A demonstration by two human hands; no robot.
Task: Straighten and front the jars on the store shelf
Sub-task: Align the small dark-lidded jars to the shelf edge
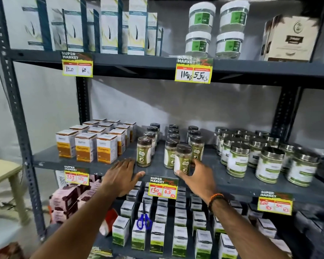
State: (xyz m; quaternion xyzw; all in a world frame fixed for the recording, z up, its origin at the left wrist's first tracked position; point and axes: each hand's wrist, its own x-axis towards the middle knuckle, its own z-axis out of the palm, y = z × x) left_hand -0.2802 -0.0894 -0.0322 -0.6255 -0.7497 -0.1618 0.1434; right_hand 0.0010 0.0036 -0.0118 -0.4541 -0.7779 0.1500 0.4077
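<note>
Small brown-lidded jars of green powder stand in three rows on the middle shelf [232, 184]. My right hand [196, 176] grips the frontmost jar [182, 161] of the middle row, near the shelf's front edge, tilted slightly. The left row's front jar [144, 151] stands upright just right of my left hand [121, 174]. That hand lies flat and open on the shelf edge, holding nothing. The right row's front jar [197, 148] stands behind the held one.
Orange turmeric boxes [86, 148] stand to the left, larger metal-lidded jars [269, 161] to the right. Price tags [163, 187] hang on the shelf edges. Below are white-green boxes and blue-handled scissors [144, 221]. Gel tubs [215, 28] sit above.
</note>
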